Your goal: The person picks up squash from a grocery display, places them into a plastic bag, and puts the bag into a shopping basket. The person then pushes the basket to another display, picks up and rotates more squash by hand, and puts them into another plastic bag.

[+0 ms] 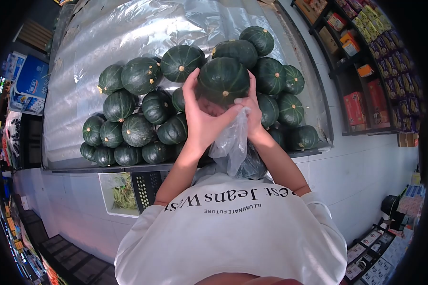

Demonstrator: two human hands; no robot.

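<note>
A round, dark green kabocha squash (pixel 223 78) is held up between my two hands, its pale stem end facing me. My left hand (pixel 202 118) cups its left side, the thumb reaching inward beneath it. On the other side, my right hand (pixel 253 111) grips it with the fingers along its edge. A clear plastic bag (pixel 230 147) hangs from the right hand's thumb area, in front of my shirt. Something dark green shows through the bag's lower part, but its shape is partly hidden. More kabocha squashes (pixel 182 63) lie piled around and behind my hands.
The squashes rest on a display stand covered with silvery sheeting (pixel 128 33), with a dark front edge. Below it on the floor sits a white box (pixel 119 192) of greens beside a black crate (pixel 146 187). Shelves of packaged goods (pixel 366 66) stand at right.
</note>
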